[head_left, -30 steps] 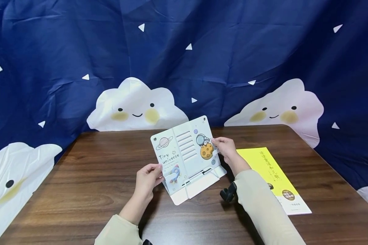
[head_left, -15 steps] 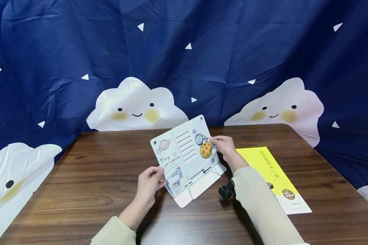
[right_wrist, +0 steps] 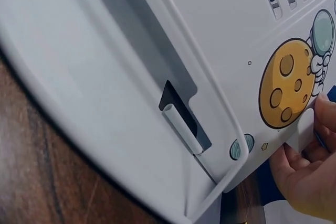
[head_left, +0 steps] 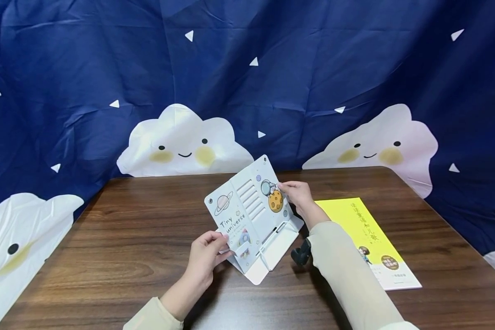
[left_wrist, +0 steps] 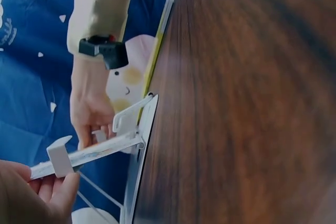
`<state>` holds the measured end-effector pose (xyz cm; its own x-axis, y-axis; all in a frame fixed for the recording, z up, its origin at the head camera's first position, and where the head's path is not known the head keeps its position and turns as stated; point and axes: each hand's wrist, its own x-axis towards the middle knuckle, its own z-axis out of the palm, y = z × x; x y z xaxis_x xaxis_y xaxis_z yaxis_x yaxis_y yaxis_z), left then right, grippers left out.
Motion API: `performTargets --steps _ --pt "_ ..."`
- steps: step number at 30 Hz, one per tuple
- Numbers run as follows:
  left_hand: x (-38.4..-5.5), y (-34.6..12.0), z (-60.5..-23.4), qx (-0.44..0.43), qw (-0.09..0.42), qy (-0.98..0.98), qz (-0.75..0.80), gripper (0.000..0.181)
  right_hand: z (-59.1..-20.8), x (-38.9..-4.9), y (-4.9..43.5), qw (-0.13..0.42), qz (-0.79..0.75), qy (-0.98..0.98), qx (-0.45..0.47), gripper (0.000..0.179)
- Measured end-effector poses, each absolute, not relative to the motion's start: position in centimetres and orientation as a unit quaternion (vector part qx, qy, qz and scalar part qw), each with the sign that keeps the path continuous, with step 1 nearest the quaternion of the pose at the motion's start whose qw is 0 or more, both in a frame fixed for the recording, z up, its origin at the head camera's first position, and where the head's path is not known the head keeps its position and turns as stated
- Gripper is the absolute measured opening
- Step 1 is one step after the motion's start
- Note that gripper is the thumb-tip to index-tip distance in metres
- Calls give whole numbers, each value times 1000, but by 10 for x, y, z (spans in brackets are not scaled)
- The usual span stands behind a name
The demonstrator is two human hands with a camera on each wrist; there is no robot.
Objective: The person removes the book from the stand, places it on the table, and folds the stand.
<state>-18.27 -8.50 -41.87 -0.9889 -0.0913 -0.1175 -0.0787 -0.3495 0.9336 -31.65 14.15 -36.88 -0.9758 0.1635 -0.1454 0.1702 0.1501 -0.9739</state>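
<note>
A white book stand [head_left: 247,208] printed with a planet, a rocket and an astronaut stands tilted on the table, turned at an angle. My left hand [head_left: 208,252] pinches the panel's left edge beside a white side clip [left_wrist: 60,157]. On the opposite edge, my right hand [head_left: 300,197] pinches the panel next to the astronaut; in the right wrist view its thumb lies on the front and the fingers [right_wrist: 294,162] are behind. A wire page holder [right_wrist: 231,114] runs along the front, above the stand's flat base [head_left: 272,254]. The back support is mostly hidden.
A yellow book [head_left: 354,220] lies flat on the wooden table [head_left: 140,229], right of the stand and partly under the right forearm. A blue curtain [head_left: 272,82] with clouds hangs behind the table. A black wrist device [head_left: 301,253] sits on the right wrist.
The stand has been turned, its left side coming toward me and the right side swinging away. My left hand has shifted right with its edge; my right hand has moved slightly left.
</note>
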Motion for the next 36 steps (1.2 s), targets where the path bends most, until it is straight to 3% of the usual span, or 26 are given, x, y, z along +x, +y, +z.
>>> performTargets --steps 6,24,36 --pt "-155 -75 -374 75 -30 -557 -826 15 -365 -317 138 20 -639 761 107 28" --pt "-140 -64 -375 48 -76 -525 -846 13 -369 -328 134 67 -629 768 98 30" --pt "-133 -54 -376 35 -73 -522 -849 9 -368 -329 127 57 -602 793 79 28"
